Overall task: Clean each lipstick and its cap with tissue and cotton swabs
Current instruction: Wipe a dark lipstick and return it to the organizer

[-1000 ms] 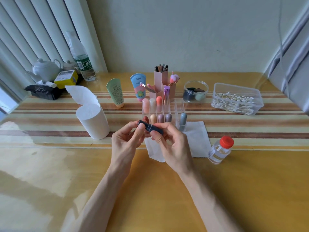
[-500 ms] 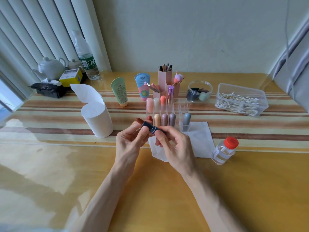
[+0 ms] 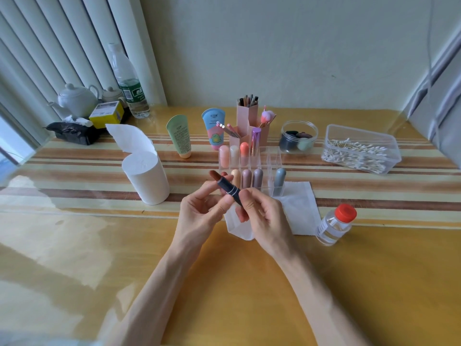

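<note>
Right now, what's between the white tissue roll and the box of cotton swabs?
The clear lipstick rack stands between tissue roll and swab box, in the head view.

HOME, dressing-table corner | striped wooden table [image 3: 224,283] set against a bare wall [image 3: 274,46]; vertical blinds [image 3: 62,46] far left of the left hand [image 3: 199,216] | just beyond the right hand [image 3: 264,218]: clear organizer [image 3: 272,158] of capped lipsticks [image 3: 246,178], pink brush holders [image 3: 245,116], cream tubes [image 3: 180,136] | left of the left hand: tissue roll [image 3: 146,178], behind it a teapot [image 3: 77,98] and a water bottle [image 3: 129,83] | well right of the right hand: tub of cotton swabs [image 3: 359,148]
</note>
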A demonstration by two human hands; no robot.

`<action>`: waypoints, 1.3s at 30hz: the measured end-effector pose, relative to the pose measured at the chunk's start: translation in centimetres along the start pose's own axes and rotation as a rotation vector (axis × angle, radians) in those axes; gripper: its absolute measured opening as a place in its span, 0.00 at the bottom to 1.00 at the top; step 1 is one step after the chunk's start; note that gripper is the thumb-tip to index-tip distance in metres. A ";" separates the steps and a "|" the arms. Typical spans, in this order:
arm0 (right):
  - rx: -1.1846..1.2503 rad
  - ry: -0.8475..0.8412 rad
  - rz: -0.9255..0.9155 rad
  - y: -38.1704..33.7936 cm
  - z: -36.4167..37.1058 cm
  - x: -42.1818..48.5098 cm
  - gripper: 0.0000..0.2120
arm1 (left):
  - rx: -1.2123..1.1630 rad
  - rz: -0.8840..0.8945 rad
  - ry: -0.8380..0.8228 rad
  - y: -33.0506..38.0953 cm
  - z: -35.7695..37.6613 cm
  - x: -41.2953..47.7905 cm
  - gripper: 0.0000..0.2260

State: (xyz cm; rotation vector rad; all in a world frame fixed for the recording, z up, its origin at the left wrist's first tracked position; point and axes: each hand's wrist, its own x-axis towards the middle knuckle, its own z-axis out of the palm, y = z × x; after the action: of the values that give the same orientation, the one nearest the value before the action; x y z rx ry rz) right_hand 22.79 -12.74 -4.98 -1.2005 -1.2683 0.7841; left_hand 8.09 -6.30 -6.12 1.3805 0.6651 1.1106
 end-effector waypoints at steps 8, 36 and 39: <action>-0.113 0.198 0.035 0.7 -1.7 0.0 0.16 | -0.033 0.014 0.059 0.3 -0.6 0.1 0.14; -0.377 0.048 0.144 1.3 -3.5 -0.2 0.06 | -0.119 -0.124 -0.155 0.6 -0.5 -0.3 0.08; -0.291 0.039 0.134 0.9 -3.6 0.0 0.04 | -0.101 -0.131 -0.174 0.7 -0.5 -0.3 0.08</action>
State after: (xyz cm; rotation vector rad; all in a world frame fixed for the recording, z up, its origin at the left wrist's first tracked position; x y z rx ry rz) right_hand 26.40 -13.34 -5.43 -1.5404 -1.3110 0.6838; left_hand 7.34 -6.46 -5.57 1.3107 0.5573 0.8969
